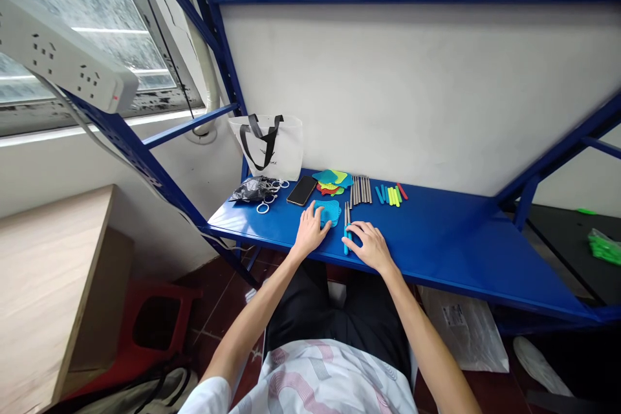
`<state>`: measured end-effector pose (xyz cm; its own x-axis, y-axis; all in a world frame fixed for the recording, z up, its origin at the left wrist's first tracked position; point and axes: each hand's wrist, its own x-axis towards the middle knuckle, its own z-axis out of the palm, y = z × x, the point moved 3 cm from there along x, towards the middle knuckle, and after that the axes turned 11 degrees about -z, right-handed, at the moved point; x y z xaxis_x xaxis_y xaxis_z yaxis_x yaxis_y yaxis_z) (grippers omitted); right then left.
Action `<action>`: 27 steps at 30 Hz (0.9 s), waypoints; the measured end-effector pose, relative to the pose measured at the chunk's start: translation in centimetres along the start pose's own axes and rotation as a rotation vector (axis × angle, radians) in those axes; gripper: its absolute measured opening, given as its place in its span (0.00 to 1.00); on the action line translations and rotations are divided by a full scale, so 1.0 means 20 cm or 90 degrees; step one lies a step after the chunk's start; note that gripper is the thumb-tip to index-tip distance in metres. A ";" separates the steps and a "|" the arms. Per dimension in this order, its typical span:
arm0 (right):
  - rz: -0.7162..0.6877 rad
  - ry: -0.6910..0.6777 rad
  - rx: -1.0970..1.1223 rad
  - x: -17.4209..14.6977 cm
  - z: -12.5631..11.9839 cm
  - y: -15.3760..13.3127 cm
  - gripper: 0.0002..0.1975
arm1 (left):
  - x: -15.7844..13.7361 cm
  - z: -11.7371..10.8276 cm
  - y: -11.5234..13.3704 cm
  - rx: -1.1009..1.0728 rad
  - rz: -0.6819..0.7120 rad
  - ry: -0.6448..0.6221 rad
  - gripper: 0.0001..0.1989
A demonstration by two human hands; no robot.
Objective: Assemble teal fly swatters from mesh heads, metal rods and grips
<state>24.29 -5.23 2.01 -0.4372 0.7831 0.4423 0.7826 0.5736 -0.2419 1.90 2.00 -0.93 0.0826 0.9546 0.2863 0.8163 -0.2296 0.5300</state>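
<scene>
Left hand (309, 231) flat, fingers spread on blue mesh pad (328, 211): light, floppy, likely lifts by edge. Right hand (367, 244), beside pad, fingers loosely curled over thin blue-handled rod (346, 228): stiff, slim, rolls; pinch mid-shaft.

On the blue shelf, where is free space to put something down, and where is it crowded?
The blue shelf is bare to the right of the right hand and the coloured sticks. It is crowded at the back left, from the white bag and phone to the metal rods.
</scene>
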 end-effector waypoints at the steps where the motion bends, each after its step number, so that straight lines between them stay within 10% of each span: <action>1: -0.003 -0.004 -0.010 0.00 0.00 0.00 0.17 | 0.00 0.00 0.00 -0.002 0.001 0.006 0.22; 15: 0.029 0.015 -0.128 0.00 0.00 0.01 0.15 | 0.00 -0.07 0.03 0.094 -0.105 0.035 0.26; 27: 0.097 0.065 -0.116 -0.03 0.06 0.10 0.09 | 0.04 -0.06 -0.05 -0.165 -0.090 0.033 0.18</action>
<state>25.57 -4.29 0.22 -0.2684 0.8231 0.5005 0.9072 0.3907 -0.1562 0.49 2.74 -0.25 -0.0560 0.9711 0.2321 0.6442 -0.1425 0.7515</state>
